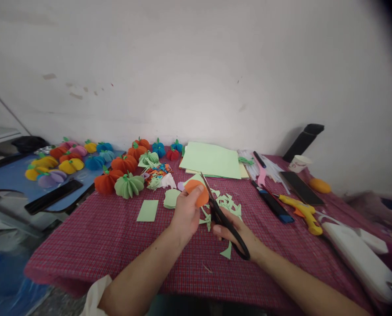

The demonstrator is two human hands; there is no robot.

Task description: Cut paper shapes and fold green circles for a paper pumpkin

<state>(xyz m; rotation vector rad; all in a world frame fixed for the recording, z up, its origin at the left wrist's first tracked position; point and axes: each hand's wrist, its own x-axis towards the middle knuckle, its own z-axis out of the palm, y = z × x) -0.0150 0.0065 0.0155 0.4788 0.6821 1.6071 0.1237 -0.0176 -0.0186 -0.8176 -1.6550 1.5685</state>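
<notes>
Pretty packed checked-cloth table (110,250) right now

So a pile of big green sheets (212,160) is lying out past the right hand (240,228), and a bunch of paper pumpkins (128,185) is sitting beyond and left of the left hand (187,210). That right hand is gripping black scissors (224,219), with a yellow glue gun (297,204) resting well off to its right. The left hand is pinching an orange circle (202,197) right beside the scissors, its thumb covering a bit. A green card (147,210) is lying to its left. Green scraps (227,202) are cluttering the table around the right hand, which is partly blocking them.
</notes>
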